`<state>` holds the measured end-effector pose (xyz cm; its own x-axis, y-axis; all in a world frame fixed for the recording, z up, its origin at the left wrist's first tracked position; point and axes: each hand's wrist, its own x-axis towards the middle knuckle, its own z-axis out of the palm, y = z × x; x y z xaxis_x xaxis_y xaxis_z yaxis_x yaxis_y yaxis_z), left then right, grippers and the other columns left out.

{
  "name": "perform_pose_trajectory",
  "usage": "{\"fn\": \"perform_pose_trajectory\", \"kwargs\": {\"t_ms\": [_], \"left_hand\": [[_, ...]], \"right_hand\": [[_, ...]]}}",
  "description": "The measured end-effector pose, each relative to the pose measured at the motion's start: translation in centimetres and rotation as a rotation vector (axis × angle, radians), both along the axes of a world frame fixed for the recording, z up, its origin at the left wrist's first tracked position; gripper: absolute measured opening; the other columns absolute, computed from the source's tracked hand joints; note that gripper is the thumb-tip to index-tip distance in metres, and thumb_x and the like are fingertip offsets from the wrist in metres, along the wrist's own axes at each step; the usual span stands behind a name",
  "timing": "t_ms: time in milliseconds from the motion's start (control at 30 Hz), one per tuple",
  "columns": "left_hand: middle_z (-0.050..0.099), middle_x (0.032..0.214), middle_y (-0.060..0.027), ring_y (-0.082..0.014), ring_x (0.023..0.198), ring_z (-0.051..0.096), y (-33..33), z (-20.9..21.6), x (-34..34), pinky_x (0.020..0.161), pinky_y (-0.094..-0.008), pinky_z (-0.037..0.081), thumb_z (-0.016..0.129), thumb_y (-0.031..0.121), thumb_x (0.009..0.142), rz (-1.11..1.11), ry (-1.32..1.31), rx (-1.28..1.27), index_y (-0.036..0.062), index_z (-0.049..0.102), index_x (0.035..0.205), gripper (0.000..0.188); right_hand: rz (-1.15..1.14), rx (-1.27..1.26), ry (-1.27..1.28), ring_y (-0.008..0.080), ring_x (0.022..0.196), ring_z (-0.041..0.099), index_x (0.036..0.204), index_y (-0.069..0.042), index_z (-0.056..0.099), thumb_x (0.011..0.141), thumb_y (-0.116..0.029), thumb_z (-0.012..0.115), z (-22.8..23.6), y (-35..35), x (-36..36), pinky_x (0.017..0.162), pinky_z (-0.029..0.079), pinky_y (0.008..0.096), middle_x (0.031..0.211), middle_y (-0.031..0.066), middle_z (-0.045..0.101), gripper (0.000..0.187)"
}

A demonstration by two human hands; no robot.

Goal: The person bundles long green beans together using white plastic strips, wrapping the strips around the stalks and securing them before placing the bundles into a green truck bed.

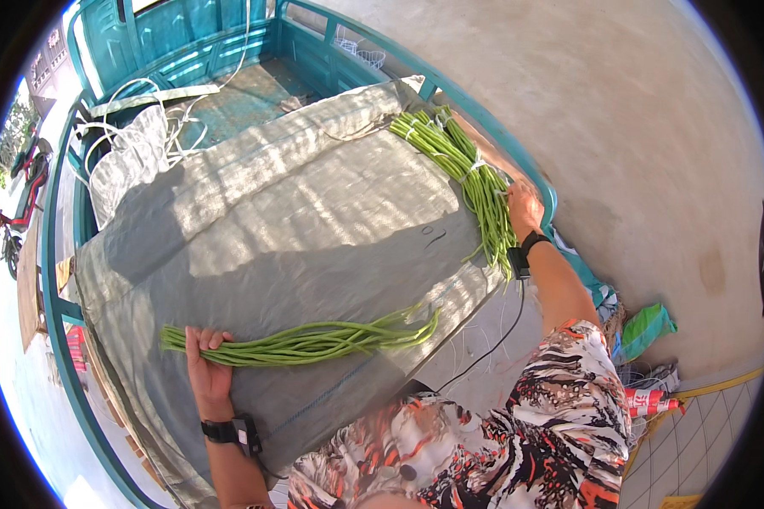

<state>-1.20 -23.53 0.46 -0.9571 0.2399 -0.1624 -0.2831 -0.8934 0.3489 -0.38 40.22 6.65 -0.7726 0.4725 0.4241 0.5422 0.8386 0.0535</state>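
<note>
Cargo bed (187,34) with teal metal walls takes up the upper left of the frame, its top cut off by the edge and by the dark fisheye rim. Spread across the middle, a grey sheet (314,229) hides whatever lies under it; shadow darkens its lower half. Patterned shirt (450,433) cloth fills the bottom centre, cropped below. At the upper right of the sheet lie tied bundles (450,157) of long green beans, overlapping so closely that their number is hard to make out. Below, at lower centre, a loose bunch (314,343) of similar beans stretches sideways, its right-hand tips fanning apart. White bag (132,157) and cord sit tangled at upper left, contents unclear. Of the hands, the left (208,365) grips the loose bunch near its left end, fingers curled over the stems; the right (526,208) is against the tied bundles' right edge, fingertips partly hidden, so whether it grips them cannot be told. Small white ties (477,164) circle the bundles.
</note>
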Motion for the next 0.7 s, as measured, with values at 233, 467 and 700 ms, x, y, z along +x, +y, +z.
{"fn": "perform_pose_trajectory", "kwargs": {"t_ms": [233, 467, 700], "left_hand": [[0.041, 0.069, 0.0025, -0.0127, 0.070, 0.045, -0.1, -0.2, -0.2, 0.089, -0.0360, 0.044, 0.048, 0.027, 0.097, -0.024, -0.026, 0.020, 0.0117, 0.047, 0.082, 0.022], [0.041, 0.068, 0.0030, -0.0121, 0.069, 0.046, -0.2, -0.8, 0.1, 0.089, -0.0358, 0.043, 0.049, 0.027, 0.097, -0.034, -0.028, -0.015, 0.0127, 0.047, 0.082, 0.020], [0.042, 0.066, 0.0035, -0.0112, 0.067, 0.046, 0.6, -0.4, -0.3, 0.083, -0.0344, 0.045, 0.045, 0.027, 0.098, -0.061, -0.002, 0.060, 0.0133, 0.046, 0.076, 0.026]], "right_hand": [[0.471, -0.333, 0.240, 0.0296, 0.084, 0.059, 0.090, -0.013, 0.056, 0.080, -0.011, 0.058, 2.7, -13.1, -4.1, 0.070, 0.048, 0.0411, 0.097, 0.0090, 0.057, 0.010], [0.887, -0.908, -0.053, 0.0163, 0.075, 0.060, 0.093, -0.005, 0.053, 0.086, -0.008, 0.057, -1.1, -30.3, -3.5, 0.068, 0.048, 0.0283, 0.080, 0.0077, 0.058, 0.009], [1.214, -1.566, -0.147, 0.0151, 0.073, 0.059, 0.097, -0.005, 0.049, 0.089, -0.011, 0.053, -2.3, -40.4, -3.0, 0.066, 0.049, 0.0283, 0.081, 0.0059, 0.059, 0.010]]}}
